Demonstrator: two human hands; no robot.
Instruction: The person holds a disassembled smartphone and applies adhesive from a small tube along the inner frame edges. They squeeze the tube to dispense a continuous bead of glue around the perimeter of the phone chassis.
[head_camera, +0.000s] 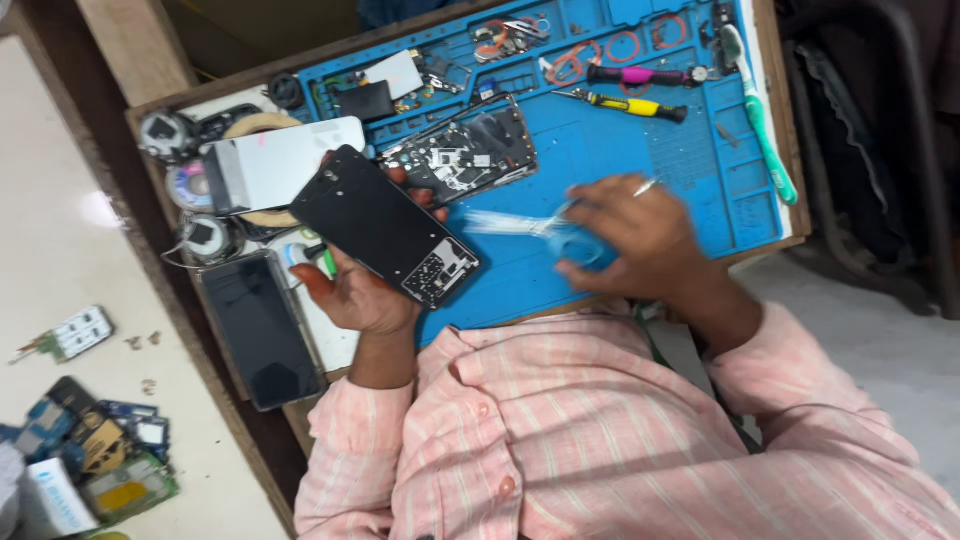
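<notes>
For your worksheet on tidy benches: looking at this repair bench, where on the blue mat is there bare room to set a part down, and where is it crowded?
Bare blue mat lies between the yellow screwdriver, the opened phone frame and the right hand. A smaller patch sits right of that hand, beside the green toothbrush. The top trays and the left edge by the left hand, holding a black phone, are crowded.

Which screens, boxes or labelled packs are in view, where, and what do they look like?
Dark phone screen: flat on the bench left of the left hand, black glossy rectangle, unlit.
White box: behind the opened phone that hand holds, rectangular, white with a grey end.
White-and-blue carton: bottom left corner, mostly cut off.
No lit screens.
</notes>
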